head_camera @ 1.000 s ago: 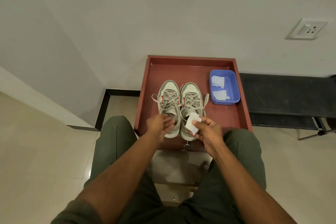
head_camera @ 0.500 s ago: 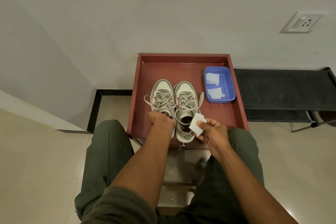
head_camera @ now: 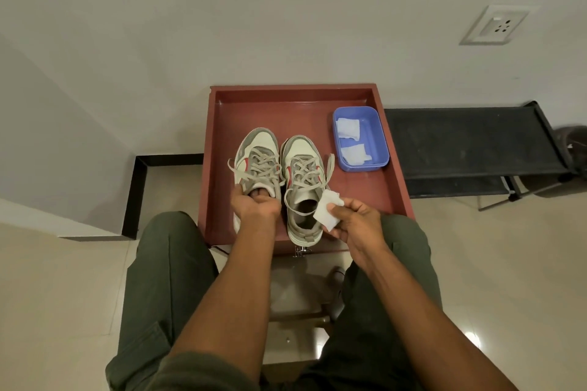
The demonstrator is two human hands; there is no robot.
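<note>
Head view: the left hand (head_camera: 255,206) curls over the collar of the left grey-and-cream laced sneaker (head_camera: 258,152), gripping it. Its fingertips are sunk in the opening and out of sight, and its back covers most of the heel. Just right of that hand stands the second matching sneaker (head_camera: 304,168), two in all. The heel side of this one is partly masked by the folded white wipe (head_camera: 327,210), which the right hand (head_camera: 355,220) pinches between thumb and curled fingers, hiding the near corner. Beyond the right hand, on the same reddish-brown rimmed table (head_camera: 392,190), sits one blue plastic tub (head_camera: 378,136) holding two more folded white wipes (head_camera: 348,127), their folds hard to make out.
</note>
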